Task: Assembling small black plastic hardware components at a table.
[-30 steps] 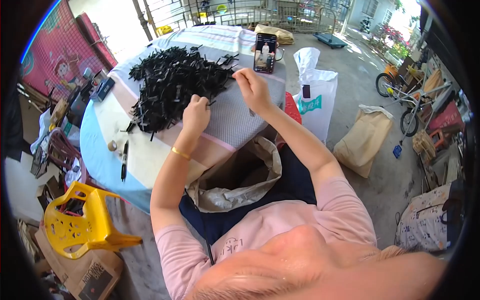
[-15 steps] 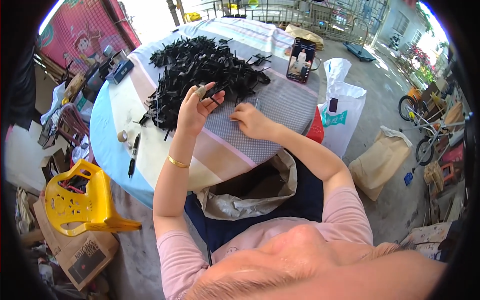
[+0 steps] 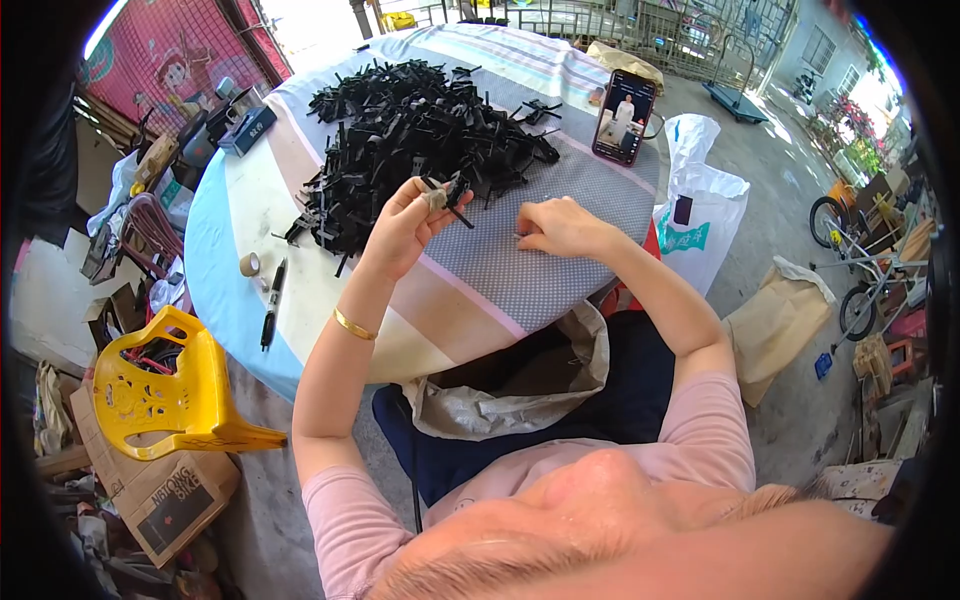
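A big heap of small black strap-like pieces [image 3: 400, 130] covers the far left and middle of the cloth-covered round table [image 3: 480, 270]. At the heap's near edge, my left hand [image 3: 405, 228] pinches one black strap piece [image 3: 460, 212] between thumb and fingers. Tan tape or a wrap shows on one of its fingers. My right hand [image 3: 568, 228] is held over the grey patterned cloth, to the right of the left one. Its thumb and fingertips are drawn together. Whatever may be between them is too small to tell.
A phone [image 3: 626, 115] stands propped at the table's far right. A tape roll [image 3: 250, 264] and a black pen [image 3: 273, 305] lie left, with a dark box [image 3: 247, 130] behind. An open sack [image 3: 510, 410] rests at my lap; a yellow chair [image 3: 180, 385] stands left.
My left hand's fingers have closed from a spread pose onto the black strap piece. My right hand has moved rightward, away from the left one. The whole view has shifted slightly.
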`<state>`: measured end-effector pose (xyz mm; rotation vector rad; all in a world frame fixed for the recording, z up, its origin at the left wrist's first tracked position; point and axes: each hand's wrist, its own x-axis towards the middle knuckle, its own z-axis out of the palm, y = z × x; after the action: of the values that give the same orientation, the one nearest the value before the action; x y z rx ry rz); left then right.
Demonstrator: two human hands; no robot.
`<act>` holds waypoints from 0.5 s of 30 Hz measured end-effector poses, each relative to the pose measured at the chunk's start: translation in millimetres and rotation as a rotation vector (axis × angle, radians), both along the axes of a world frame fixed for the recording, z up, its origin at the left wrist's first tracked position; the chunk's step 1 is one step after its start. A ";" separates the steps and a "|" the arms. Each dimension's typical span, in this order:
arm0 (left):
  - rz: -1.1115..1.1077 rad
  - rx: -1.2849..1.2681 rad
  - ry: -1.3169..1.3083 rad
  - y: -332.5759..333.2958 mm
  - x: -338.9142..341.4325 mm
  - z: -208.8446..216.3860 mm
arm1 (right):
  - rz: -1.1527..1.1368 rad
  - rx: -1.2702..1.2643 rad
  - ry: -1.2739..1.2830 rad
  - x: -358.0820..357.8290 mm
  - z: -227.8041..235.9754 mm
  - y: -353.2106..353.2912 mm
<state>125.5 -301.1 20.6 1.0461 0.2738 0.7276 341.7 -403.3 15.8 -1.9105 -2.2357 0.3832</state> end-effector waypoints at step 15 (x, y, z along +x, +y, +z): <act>0.006 -0.012 -0.064 -10.3 -3.1 -9.8 | 0.181 0.106 0.092 18.3 1.9 0.7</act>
<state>122.4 -311.4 10.8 1.0095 0.2263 0.7625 360.0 -402.6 17.8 -1.6117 -2.3263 0.3621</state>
